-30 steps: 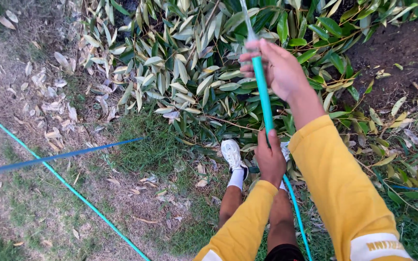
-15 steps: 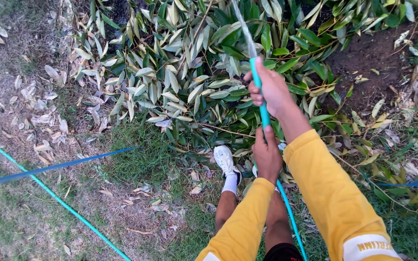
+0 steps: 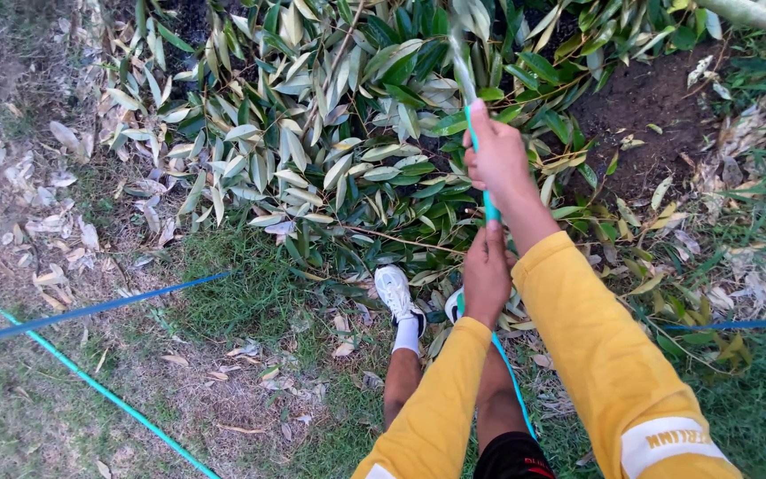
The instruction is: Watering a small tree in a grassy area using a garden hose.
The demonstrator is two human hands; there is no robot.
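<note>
Right hand [image 3: 498, 164]: upper centre of the frame, fingers closed around the teal handle [image 3: 490, 208], arm in a yellow sleeve [image 3: 605, 355] reaching up from the lower right.
Left hand [image 3: 487, 275]: just below the right hand, fingers wrapped around the same handle lower down, its own yellow sleeve rising from the bottom centre.
Teal handle: a thin pole running from the lower centre, between the legs, up through both hands; above the right hand its pale upper stretch [image 3: 461, 62] is blurred and its far end cannot be made out among the foliage.
Leaf pile [image 3: 330, 133]: cut branches with long green and pale leaves, filling the upper middle of the frame, directly beyond the hands.
White shoe [image 3: 396, 293]: at the near edge of the leaf pile, left of the left hand, on grass.
Bare soil [image 3: 658, 98]: dark patch, upper right, beside the pile.
Green hose [image 3: 82, 377]: crosses the lower left diagonally over patchy grass.
Blue line [image 3: 90, 309]: a thin blue strip lying above the green hose, well apart from the hands.
</note>
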